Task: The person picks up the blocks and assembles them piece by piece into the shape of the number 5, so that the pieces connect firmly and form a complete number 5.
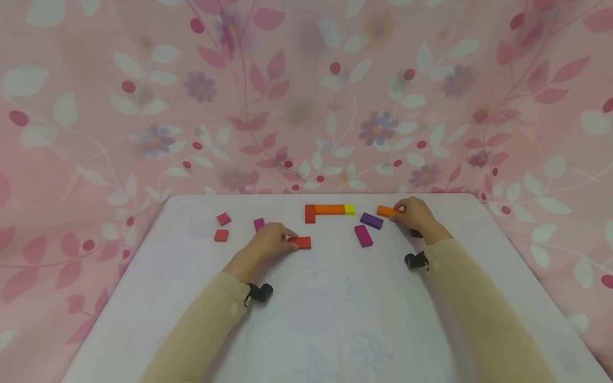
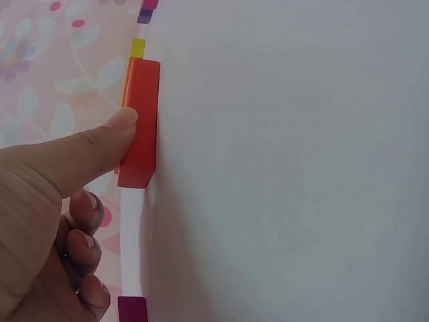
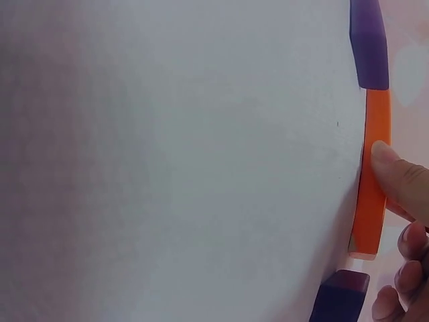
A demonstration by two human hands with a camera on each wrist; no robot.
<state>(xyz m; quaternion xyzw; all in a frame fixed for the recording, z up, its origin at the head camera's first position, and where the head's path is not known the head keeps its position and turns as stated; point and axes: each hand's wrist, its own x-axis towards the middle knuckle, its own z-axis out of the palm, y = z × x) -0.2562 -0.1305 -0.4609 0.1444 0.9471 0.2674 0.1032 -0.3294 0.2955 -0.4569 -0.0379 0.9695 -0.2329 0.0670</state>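
Between thumb and fingers, my left hand (image 1: 268, 242) pinches a red block (image 1: 303, 243) near the middle of the table; the left wrist view shows the thumb on the side of this red block (image 2: 142, 127). At the back right, my right hand (image 1: 415, 217) pinches an orange block (image 1: 384, 211). Its thumb lies on the long face of that orange block (image 3: 377, 201) in the right wrist view. Beyond the left hand, another red block (image 1: 310, 214), a longer orange piece (image 1: 330, 209) and a yellow cube (image 1: 350, 209) form a joined L shape.
A purple block (image 1: 372, 221) and a magenta block (image 1: 363, 236) lie between the hands. A dark block (image 1: 416, 233) is partly hidden under the right hand. To the left are a pink block (image 1: 223, 218), a red-orange block (image 1: 221, 235) and a partly covered magenta block (image 1: 259, 224).
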